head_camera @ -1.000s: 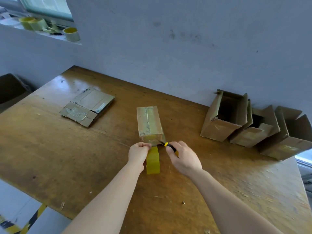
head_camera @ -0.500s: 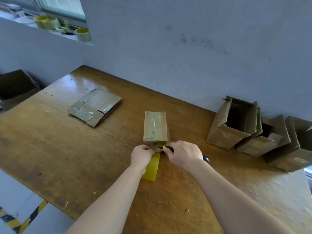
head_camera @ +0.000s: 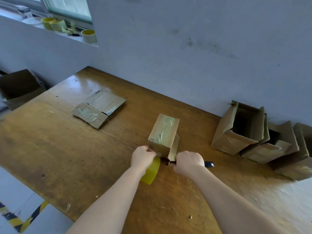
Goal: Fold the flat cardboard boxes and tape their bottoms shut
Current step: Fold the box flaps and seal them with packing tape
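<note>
A folded cardboard box [head_camera: 163, 132] stands upside down mid-table, with tape running along its top face. My left hand [head_camera: 142, 155] grips a yellow tape roll [head_camera: 150, 172] just below the box's near edge. My right hand [head_camera: 188, 162] is closed on a cutter with a black handle [head_camera: 209, 164], its tip at the tape between roll and box. A small stack of flat cardboard boxes [head_camera: 99, 108] lies at the back left of the wooden table [head_camera: 67, 157].
Three folded boxes [head_camera: 239, 127] lie on their sides along the wall at the right. Spare tape rolls [head_camera: 88, 36] sit on the window ledge. A large open carton [head_camera: 18, 88] stands off the table's left end.
My right hand has moved the cutter in against the tape at the box's near edge. The box now stands turned slightly, and the view has shifted right and closer.
</note>
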